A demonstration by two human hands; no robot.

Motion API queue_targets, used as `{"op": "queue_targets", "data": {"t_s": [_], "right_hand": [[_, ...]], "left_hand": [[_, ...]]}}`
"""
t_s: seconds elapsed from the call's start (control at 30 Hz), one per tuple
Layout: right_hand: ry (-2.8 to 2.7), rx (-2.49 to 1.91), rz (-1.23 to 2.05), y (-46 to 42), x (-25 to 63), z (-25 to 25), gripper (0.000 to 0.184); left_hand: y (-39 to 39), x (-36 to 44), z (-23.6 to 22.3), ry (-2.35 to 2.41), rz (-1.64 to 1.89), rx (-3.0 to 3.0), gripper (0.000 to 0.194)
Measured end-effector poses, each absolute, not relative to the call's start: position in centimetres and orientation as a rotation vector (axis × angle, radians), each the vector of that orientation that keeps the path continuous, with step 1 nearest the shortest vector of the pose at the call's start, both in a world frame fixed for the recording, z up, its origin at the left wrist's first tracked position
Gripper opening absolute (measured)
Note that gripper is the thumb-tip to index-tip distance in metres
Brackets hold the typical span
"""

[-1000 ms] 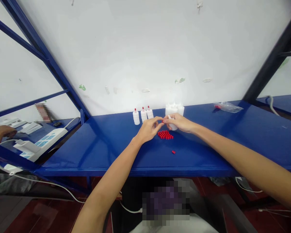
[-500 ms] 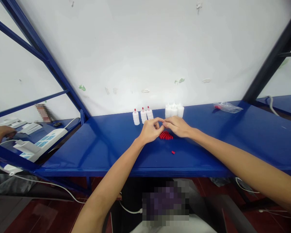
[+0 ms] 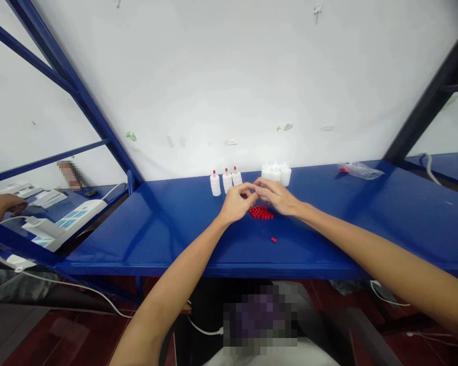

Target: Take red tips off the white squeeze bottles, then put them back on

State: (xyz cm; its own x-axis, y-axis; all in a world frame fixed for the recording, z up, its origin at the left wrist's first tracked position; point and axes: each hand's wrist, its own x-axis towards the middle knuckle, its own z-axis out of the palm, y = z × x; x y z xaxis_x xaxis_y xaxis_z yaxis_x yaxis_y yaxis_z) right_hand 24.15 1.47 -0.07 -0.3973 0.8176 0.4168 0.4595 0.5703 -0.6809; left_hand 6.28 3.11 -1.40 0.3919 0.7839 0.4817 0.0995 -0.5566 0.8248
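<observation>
My left hand and my right hand meet at the fingertips, just above a cluster of small red caps. Fingers on both hands are curled and pinched together; whatever lies between them is hidden or too small to make out. Beyond the left hand stand three white squeeze bottles with red tips, upright in a loose row. A tight group of white bottles without red caps is behind my right hand, which partly covers it. One loose red cap lies nearer the table's front edge.
The blue table runs along a white wall. At its back right lies a clear plastic bag with something red inside. On the left, past a blue metal frame, are a white power strip and another person's hand.
My right hand's fingers have lifted and rearranged against the left fingertips. Both hands stay above the caps. The bottles and loose cap have not moved on the table; the view has shifted slightly.
</observation>
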Motion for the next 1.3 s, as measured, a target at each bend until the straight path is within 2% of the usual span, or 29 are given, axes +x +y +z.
{"op": "queue_targets", "data": {"t_s": [0.17,0.27,0.57,0.8,0.9,1.03,1.17,1.3], "right_hand": [[-2.016,-1.261,0.494,2.7,25.0,-0.9,0.026],[-2.104,-1.351,0.39,3.3,25.3,-1.4,0.026],[-2.189,-1.268,0.353,3.5,25.2,-1.7,0.041],[-2.069,-1.222,0.45,3.1,25.1,-1.6,0.037],[-1.921,-1.205,0.588,3.1,25.0,-1.6,0.037],[-1.705,-1.246,0.749,3.1,25.0,-1.5,0.039],[-1.626,-1.263,0.76,3.0,25.0,-1.4,0.031],[-1.621,-1.24,0.711,3.0,25.0,-1.4,0.025]], "left_hand": [[5.8,3.6,-0.8,0.986,1.592,1.598,0.03],[7.0,2.0,-1.2,1.187,1.523,1.599,0.029],[6.3,2.1,-1.6,1.485,1.253,2.06,0.023],[5.0,2.6,-0.9,1.316,1.385,2.243,0.026],[4.3,3.0,-0.4,1.062,1.123,2.434,0.035],[2.9,3.8,0.4,0.959,0.756,2.42,0.036],[0.7,4.6,1.6,0.739,0.329,2.293,0.027],[-0.8,5.3,2.0,0.586,0.138,2.276,0.036]]}}
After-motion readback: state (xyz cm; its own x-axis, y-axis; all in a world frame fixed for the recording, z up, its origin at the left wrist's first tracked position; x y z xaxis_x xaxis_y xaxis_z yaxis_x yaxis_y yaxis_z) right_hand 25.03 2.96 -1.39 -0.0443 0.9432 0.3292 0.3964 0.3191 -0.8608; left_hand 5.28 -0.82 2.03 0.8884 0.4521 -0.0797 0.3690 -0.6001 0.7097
